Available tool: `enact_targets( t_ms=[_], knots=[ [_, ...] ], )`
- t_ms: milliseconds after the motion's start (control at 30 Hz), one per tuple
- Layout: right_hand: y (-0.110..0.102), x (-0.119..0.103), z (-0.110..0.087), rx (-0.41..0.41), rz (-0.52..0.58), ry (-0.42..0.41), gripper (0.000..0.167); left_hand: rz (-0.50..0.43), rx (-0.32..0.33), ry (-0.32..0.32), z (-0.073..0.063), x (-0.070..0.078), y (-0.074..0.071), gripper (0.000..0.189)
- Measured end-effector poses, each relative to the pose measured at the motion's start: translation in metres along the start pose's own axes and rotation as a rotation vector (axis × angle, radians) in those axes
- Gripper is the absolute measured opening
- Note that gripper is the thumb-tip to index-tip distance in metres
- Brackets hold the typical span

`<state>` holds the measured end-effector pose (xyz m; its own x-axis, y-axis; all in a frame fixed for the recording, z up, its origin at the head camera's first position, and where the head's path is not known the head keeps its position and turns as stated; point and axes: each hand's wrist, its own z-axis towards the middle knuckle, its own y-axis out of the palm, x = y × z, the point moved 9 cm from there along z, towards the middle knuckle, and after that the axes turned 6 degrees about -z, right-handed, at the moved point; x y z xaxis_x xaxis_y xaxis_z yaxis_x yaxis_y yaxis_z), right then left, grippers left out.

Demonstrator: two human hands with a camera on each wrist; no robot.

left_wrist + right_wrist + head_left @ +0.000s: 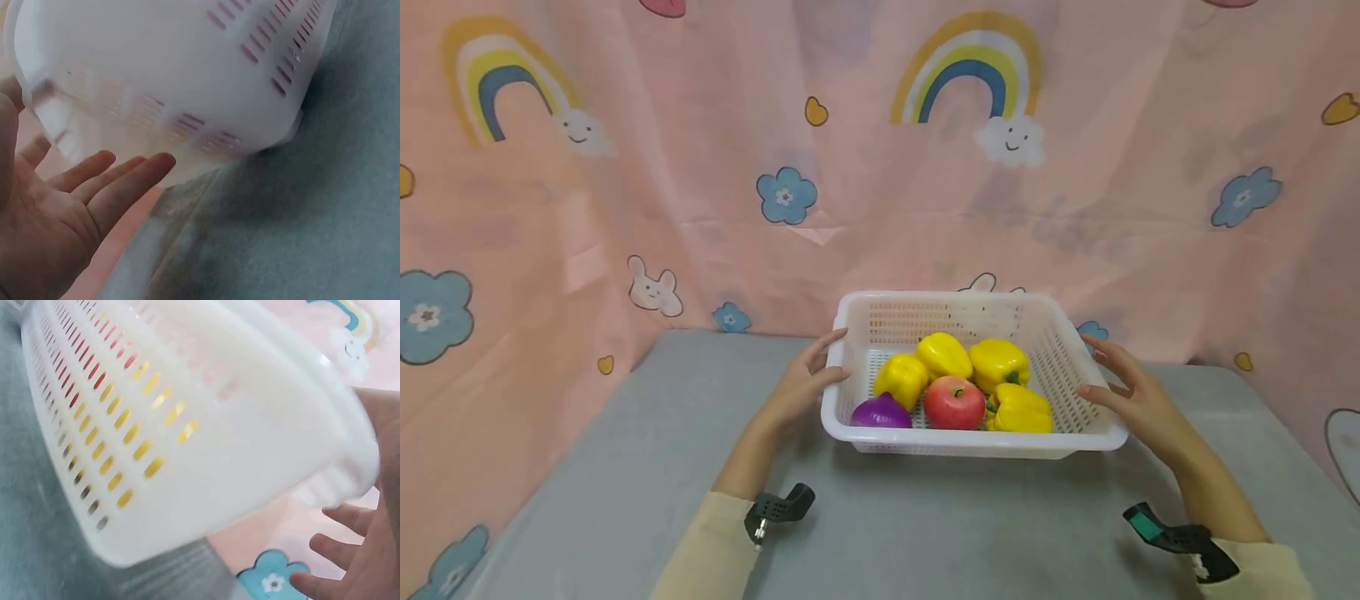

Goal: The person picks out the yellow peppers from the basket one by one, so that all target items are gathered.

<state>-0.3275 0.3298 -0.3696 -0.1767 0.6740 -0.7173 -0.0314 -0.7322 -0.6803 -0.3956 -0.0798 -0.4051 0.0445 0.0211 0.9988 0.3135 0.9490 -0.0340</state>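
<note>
Far L: pink cloth backdrop (572,275), printed w/ rainbows, smiling clouds, blue flowers. Next, L hand (801,379) at L end of white plastic basket (977,440); fingers wide apart, nearly straight, thumb & index tips at rim, others stretched near outer wall (contact: can't tell). Black L wristband (778,504) at cream cuff.

Basket in mid, btwn hands, toward far side of grey tabletop (940,525). Oblong, rounded corners, thick smooth flared rim, walls sloping in to narrower base. Sides pierced w/ rows of short slots; plastic milky, semi-translucent, red & yellow showing thru slots from R wrist.

Contents, L to R: glossy purple onion (880,412), pointed tip up, front L corner; yellow bell pepper (901,381) just behind it; 2nd yellow pepper (943,357) farther back; red apple (953,405) up front, pinkish skin, short stem; 3rd yellow pepper (1000,363) behind, green stem visible; 4th yellow pepper (1021,410) front R. All shiny.

R hand (1131,396) at R end: fingers spread, thumb & index by rim, rest extended outside. Black R wristband (1180,537) has green panel; pale marks beside it too small to read.
</note>
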Motion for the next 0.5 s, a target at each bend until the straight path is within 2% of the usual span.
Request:
enact_targets(
  t_ms=[267,367,500],
  knots=[
    [-0.019,-0.032,-0.01,0.183,-0.101,-0.165,0.066,0.019,-0.063,0.019,0.005,0.002,-0.003,0.061],
    [-0.019,-0.051,-0.013,0.178,-0.116,-0.224,0.063,0.0,-0.076,0.007,0.006,0.001,-0.005,0.061],
    [-0.01,-0.073,-0.014,0.097,-0.134,-0.285,0.064,-0.01,-0.06,-0.002,0.005,0.0,-0.008,0.061]
  ],
)
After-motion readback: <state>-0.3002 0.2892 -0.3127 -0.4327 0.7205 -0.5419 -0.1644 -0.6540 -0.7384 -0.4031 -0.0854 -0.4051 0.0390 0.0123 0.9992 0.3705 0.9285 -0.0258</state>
